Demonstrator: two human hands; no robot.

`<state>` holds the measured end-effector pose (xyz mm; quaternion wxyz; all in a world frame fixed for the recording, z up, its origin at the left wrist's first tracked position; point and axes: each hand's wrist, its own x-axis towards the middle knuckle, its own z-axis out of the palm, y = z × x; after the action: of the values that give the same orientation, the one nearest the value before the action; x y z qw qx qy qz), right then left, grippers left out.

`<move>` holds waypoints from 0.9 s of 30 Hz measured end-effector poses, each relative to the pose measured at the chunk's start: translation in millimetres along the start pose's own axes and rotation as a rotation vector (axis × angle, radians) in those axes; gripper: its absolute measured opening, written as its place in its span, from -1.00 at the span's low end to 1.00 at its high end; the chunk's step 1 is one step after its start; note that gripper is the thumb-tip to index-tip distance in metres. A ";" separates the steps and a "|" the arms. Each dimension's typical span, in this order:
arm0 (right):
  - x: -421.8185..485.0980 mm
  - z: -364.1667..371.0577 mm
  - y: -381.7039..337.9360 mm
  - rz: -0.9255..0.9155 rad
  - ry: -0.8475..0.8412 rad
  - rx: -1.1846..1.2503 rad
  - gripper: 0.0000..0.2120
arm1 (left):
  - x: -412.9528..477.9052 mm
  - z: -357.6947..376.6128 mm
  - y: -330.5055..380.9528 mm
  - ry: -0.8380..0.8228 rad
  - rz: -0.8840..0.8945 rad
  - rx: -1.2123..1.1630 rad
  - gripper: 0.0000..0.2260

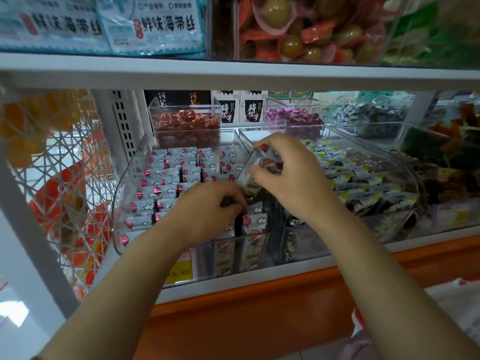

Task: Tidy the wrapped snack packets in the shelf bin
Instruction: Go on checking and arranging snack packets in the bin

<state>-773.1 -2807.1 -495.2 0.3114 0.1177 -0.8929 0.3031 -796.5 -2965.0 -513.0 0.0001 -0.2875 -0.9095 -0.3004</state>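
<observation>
A clear plastic shelf bin (122,193) holds rows of silver snack packets (166,175) printed with red balloons and white clouds, standing upright in neat lines. My left hand (207,211) reaches into the bin's front right part, its fingers curled down among the packets there. Above the bin's right side, my right hand (288,175) pinches one silver packet (255,162) tilted, its balloon end pointing up and back. What the left fingertips hold is hidden.
A second clear bin (405,162) of black, white and yellow packets stands to the right. Behind are bins of red (185,120) and purple (293,116) candies. A shelf board (233,71) hangs above. A wire basket (59,162) is at left, and a yellow price tag (179,271) sits below.
</observation>
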 end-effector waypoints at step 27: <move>31.3 9.7 10.0 -0.064 -0.651 -0.541 -0.73 | 3.5 -10.7 -13.4 0.184 -0.045 -0.001 -0.65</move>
<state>-806.2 -2805.9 -486.3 0.0423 0.1491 -0.9879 -0.0048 -808.3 -2977.8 -510.9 0.0766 -0.2382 -0.9117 -0.3259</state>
